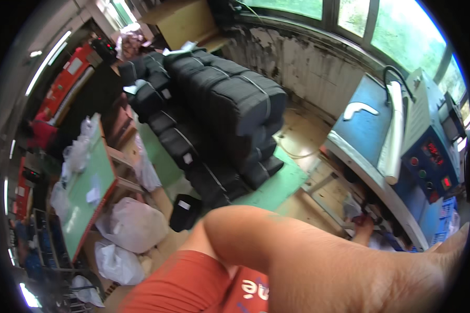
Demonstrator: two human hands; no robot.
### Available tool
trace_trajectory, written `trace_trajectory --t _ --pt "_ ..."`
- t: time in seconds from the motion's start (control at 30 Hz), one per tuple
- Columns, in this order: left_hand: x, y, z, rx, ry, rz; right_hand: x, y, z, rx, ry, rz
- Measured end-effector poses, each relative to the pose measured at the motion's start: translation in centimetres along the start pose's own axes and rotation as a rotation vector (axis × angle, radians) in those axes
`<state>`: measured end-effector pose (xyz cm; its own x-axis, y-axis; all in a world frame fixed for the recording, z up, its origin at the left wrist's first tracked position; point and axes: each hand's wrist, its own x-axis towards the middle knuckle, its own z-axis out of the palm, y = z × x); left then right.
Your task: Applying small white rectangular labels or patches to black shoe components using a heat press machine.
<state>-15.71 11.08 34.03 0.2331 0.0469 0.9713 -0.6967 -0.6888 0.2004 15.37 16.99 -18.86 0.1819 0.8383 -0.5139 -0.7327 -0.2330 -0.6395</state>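
My left arm point(297, 250) comes out of a red sleeve point(183, 284) and crosses the lower picture, bent at the elbow. The wrist end, with part of my left hand point(454, 242), is at the right rim close to the camera; its fingers are hidden, so what it holds cannot be seen. My right hand does not show. Beyond the arm, tall stacks of tied black fabric bundles point(224, 94) stand on a green surface point(284, 190). A small black piece with a white label point(185, 208) lies beside them.
At right stands a blue-topped bench point(368, 112) with a white roller bar point(396, 135) and a control box point(431, 156) with lit red displays. A green table point(91, 182) and white plastic bags point(133, 224) are at left. A cardboard box point(185, 23) sits behind, near the windows.
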Motion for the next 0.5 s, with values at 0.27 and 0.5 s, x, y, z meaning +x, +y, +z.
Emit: trace_trajectory --t 0.27,0.5 --pt "0.9 2.5 -2.3 -0.011 0.096 0.089 -1.6 -5.0 -0.2 -0.026 0.496 0.078" --pt "-0.7 4.4 1.2 -0.084 -0.03 -0.176 -2.6 -4.9 3.7 -0.079 0.428 0.002"
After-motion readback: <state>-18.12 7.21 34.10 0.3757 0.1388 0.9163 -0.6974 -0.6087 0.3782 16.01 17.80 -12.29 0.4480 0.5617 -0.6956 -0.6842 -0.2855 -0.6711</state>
